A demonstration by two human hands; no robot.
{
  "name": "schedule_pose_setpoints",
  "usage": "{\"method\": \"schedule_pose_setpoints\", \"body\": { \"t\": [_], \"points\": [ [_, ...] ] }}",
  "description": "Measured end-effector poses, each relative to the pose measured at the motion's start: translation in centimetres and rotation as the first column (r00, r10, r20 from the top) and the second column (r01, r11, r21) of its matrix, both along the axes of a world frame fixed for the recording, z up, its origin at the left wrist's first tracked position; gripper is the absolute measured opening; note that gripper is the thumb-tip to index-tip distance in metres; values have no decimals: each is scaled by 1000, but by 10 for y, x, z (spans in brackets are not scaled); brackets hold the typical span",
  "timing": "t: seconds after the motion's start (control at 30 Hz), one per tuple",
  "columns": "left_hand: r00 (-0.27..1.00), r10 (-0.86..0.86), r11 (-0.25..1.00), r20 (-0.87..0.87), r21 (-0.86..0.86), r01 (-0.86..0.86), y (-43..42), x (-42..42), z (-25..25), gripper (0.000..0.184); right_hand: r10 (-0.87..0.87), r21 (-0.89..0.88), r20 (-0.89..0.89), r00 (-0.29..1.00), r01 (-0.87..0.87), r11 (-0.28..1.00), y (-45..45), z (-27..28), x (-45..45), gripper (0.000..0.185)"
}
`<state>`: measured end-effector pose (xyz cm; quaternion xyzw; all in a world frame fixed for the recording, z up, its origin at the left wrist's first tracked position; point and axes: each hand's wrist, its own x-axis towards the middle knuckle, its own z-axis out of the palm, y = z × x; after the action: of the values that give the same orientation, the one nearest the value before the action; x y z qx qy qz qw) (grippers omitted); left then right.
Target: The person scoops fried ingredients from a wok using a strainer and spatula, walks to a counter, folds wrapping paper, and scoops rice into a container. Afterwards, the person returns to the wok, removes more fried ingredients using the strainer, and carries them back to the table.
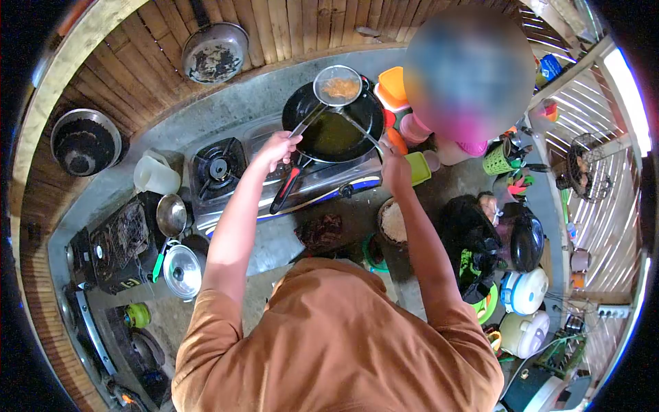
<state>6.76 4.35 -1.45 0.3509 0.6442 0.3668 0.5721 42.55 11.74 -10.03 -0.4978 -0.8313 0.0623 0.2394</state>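
A round mesh strainer [338, 85] with golden-brown bits in it is held over the far side of a black wok [365, 141]. Dark yellowish liquid, looking like oil, lies in the wok. My left hand [277, 150] is closed round a flat metal handle that runs up to the strainer's near rim. My right hand [394, 169] grips a thin metal utensil [358, 128], which slants to the same rim; its far end is hard to make out. The wok's red-and-black handle [286, 185] points towards me, below my left hand.
The wok stands on a gas stove [264, 196] with a bare burner [218, 169] at left. A white pitcher [156, 172], small saucepan [171, 215] and pot lid [182, 272] are further left. Plastic containers [415, 168], a bowl of white grains [393, 223] and a rice cooker [524, 334] lie right.
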Motion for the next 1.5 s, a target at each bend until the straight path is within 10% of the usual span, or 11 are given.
{"method": "schedule_pose_setpoints", "body": {
  "t": [0.5, 0.77, 0.9, 0.97, 1.5],
  "points": [
    [986, 153, 988, 63, -1, -154, -53, -12, 42, 17, -57, -5, 132, 990, 58, 998, 0, 20, 40, 53],
    [980, 148, 989, 132, -22, -146, -63, -1, 46, 16, -51, -79, -396, 917, 21, 997, -14, 17, 24, 46],
    [977, 147, 989, 156, -27, -144, -61, 2, 41, 13, 95, -94, -441, 893, -151, 984, -39, 25, 13, 46],
    [976, 160, 987, 150, -32, -156, -61, 3, 39, 13, -216, -395, -494, 842, 5, 919, -51, 42, 9, 46],
    [958, 195, 981, 209, -59, -186, -62, 12, 30, 24, -200, -409, -532, 823, -43, 912, -63, 48, 4, 44]
  ]
}}
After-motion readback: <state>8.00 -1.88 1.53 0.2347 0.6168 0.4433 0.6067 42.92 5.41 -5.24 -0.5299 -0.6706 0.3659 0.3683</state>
